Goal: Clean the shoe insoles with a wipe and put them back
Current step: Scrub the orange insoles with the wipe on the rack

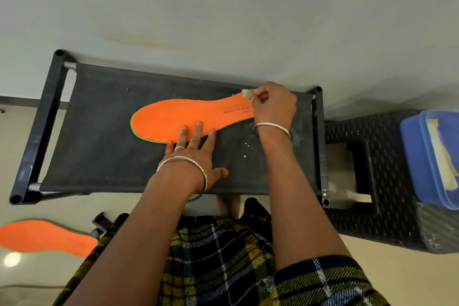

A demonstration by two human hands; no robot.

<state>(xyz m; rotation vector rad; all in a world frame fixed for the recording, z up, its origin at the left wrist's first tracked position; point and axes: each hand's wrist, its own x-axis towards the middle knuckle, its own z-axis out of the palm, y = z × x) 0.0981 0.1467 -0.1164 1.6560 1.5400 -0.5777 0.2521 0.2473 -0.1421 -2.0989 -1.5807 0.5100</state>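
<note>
Left hand (196, 154): palm down, fingers straight and spread, fingertips pressing flat on the insole (173, 119). Right hand (274, 107): farther off and to the right, fingers curled, pinching a wipe (247, 95). Both forearms bare, stretched forward, a bangle (183, 158) on each wrist.
</note>
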